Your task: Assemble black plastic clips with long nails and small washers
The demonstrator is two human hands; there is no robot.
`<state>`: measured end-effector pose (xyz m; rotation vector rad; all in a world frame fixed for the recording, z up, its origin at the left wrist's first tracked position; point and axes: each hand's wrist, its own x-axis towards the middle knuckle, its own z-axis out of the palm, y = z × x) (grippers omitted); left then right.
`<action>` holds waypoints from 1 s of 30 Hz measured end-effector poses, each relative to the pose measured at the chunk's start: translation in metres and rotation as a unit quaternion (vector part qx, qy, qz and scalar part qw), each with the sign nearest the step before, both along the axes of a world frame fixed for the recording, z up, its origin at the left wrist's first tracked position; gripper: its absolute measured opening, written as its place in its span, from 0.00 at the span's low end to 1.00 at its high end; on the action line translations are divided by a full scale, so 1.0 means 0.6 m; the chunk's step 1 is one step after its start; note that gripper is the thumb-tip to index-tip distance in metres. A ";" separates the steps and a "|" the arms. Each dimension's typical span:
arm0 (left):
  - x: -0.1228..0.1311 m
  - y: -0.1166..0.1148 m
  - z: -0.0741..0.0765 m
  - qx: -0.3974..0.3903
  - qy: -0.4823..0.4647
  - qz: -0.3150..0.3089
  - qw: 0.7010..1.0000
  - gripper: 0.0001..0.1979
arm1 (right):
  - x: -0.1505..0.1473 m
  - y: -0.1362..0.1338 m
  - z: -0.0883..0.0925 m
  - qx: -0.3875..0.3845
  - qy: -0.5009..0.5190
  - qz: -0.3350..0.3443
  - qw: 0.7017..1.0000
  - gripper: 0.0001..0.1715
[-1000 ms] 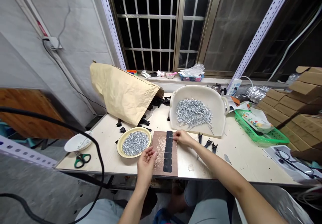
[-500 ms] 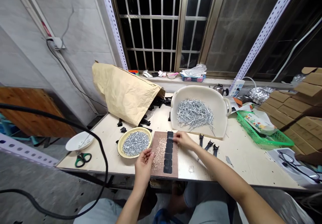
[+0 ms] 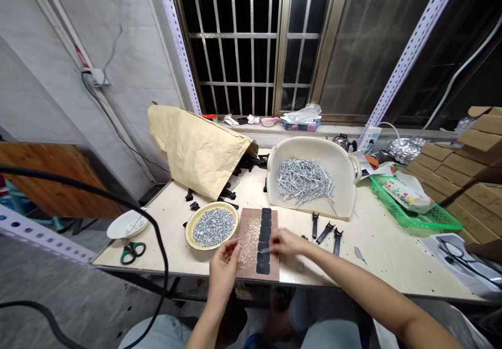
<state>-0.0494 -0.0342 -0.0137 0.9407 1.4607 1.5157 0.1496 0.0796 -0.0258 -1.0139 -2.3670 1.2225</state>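
A brown board (image 3: 245,222) lies near the table's front edge, with a column of black rounded pads (image 3: 265,232) along its right side. Pale small bits (image 3: 251,244) are scattered on its left part. My right hand (image 3: 285,242) pinches a small flat grey piece (image 3: 264,250) over the lower pads; motion blurs its fingers. At the board's left edge is my left hand (image 3: 224,264), thumb and fingertips brought together. What those fingers hold, if anything, is too small to make out. Close beyond it stands a yellow-rimmed bowl (image 3: 189,236) of small metal parts.
A white basin (image 3: 341,181) of metal pins stands behind the board. A paper sack (image 3: 192,145) spills black parts. Several black clips (image 3: 325,232) and a grey shard (image 3: 359,255) lie to the right. Green-handled scissors (image 3: 133,252) and a green basket (image 3: 439,218) flank the table.
My right hand has moved along the column of pads toward the near edge, carrying the flat grey piece. My left hand stays at the board's left side. The view has shifted slightly.
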 end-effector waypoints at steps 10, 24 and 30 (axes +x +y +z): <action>-0.061 0.058 0.022 0.018 0.292 0.037 0.956 0.12 | 0.001 -0.030 0.022 -0.011 0.006 0.033 0.999 0.10; -0.143 0.157 0.006 -0.130 0.567 0.003 0.813 0.13 | 0.365 -0.254 0.059 -0.037 -0.173 -0.205 0.963 0.10; -0.095 0.124 0.029 -0.042 0.268 0.084 0.959 0.13 | 0.268 -0.127 0.035 0.270 -0.283 -0.063 0.918 0.12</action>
